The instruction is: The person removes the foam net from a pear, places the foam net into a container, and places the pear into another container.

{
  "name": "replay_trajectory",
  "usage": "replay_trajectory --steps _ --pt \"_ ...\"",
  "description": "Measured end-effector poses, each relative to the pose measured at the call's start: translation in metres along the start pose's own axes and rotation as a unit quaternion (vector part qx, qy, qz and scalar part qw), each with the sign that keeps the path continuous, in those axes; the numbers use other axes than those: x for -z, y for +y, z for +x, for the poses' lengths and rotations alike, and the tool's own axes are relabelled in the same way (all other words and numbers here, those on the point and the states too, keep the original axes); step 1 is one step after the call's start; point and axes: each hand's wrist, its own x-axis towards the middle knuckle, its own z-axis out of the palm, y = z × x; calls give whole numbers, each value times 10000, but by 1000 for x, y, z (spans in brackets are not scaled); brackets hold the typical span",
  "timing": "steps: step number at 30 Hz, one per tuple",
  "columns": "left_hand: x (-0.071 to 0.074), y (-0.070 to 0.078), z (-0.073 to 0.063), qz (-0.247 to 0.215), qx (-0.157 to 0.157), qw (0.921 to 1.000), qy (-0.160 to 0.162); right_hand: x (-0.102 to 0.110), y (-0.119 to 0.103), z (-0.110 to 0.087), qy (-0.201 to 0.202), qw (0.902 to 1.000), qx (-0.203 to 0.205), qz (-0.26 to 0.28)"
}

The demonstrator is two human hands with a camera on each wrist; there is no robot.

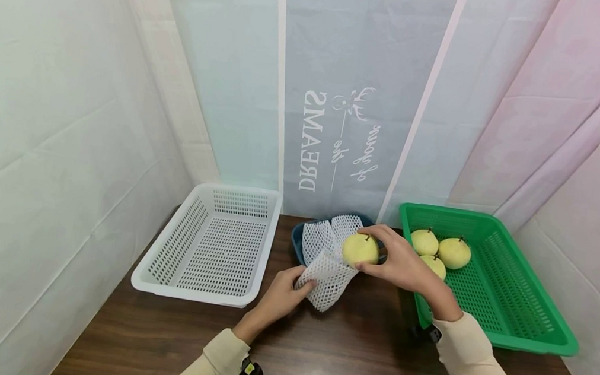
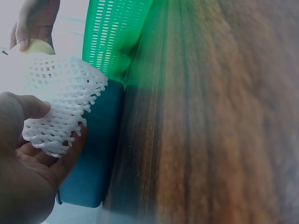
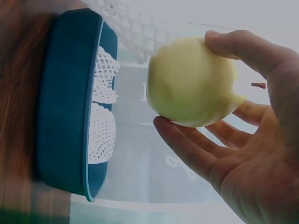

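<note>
My right hand [image 1: 398, 258] holds a yellow-green pear [image 1: 360, 250] between thumb and fingers, its stem pointing up. In the right wrist view the pear [image 3: 191, 84] fills the grip, with the fingers on its side. My left hand [image 1: 281, 296] pinches a white foam net sleeve [image 1: 326, 282] by its near end, thumb on top. The sleeve's far end lies right by the pear, overlapping it in the left wrist view. Behind both hands stands a dark blue tray [image 3: 67, 102] with more white foam nets [image 1: 319, 240] inside.
To the left is a white perforated basket [image 1: 199, 296]. A green perforated basket [image 1: 532, 345] on the right holds several pears [image 1: 454, 253]. All stand on a dark wooden table [image 1: 312, 355], with a printed cloth [image 1: 345, 36] hanging behind.
</note>
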Motion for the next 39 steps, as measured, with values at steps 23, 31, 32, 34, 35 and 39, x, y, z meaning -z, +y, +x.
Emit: replay_trajectory --steps 23,31,32,34,35,39 --pt "-2 8 8 2 -57 9987 511 18 22 1 -181 9983 -524 203" --pt "-1 13 14 -67 90 9982 586 26 24 3 -252 9971 -637 325" --pt "-1 14 14 -86 95 9981 605 27 25 3 -231 9974 -621 280" --pt "-1 16 15 -94 95 9978 642 29 25 3 -197 9978 -598 212" --pt "-1 16 15 -90 89 9977 662 30 26 3 -178 9979 -593 173" --pt "-1 19 18 -117 61 9972 743 35 29 3 -136 9979 -619 133"
